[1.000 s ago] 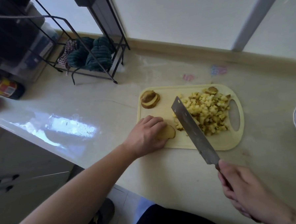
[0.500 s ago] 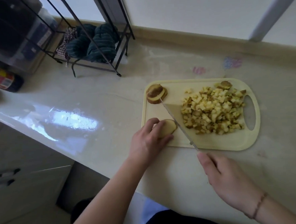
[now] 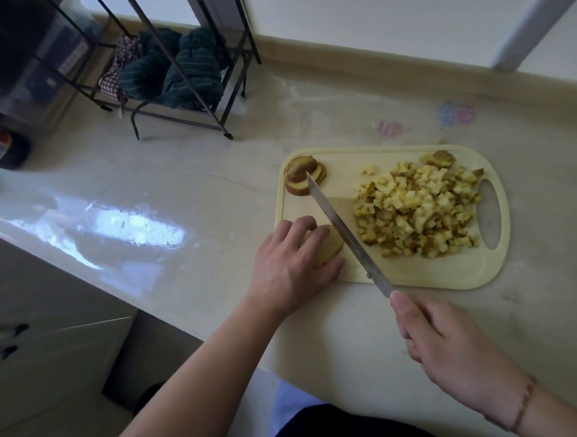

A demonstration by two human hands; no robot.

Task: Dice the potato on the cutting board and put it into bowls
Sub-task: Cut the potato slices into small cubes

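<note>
Here a pale yellow cutting board (image 3: 413, 273) is seen lying on the light counter (image 3: 212, 195), with its handle hole turned to the right. A piece of potato (image 3: 328, 246) is held down near the board's near left corner by the left hand (image 3: 291, 261); the grip is curled over the piece, with the fingertips resting on its top and the thumb laid along its near side. A knife (image 3: 344, 232) is held by the right hand (image 3: 447, 340), whose grip is clamped round the handle, so that the handle itself is hidden. The blade is set on edge and runs slantwise across the board, just to the right of the held piece; whether it touches that piece cannot be told. Its tip is seen over a small stack of potato slices (image 3: 303, 175) at the far left corner of the board. A heap of diced potato (image 3: 417, 211) is spread over the right half of the board, beside the handle hole, and one larger end piece (image 3: 439, 158) is lying at the heap's far edge. At the back left of the counter a black wire rack (image 3: 186, 73) is standing, with dark green striped cloths (image 3: 175, 70) bundled inside it. A thin bracelet (image 3: 524, 406) is worn on the right wrist.
</note>
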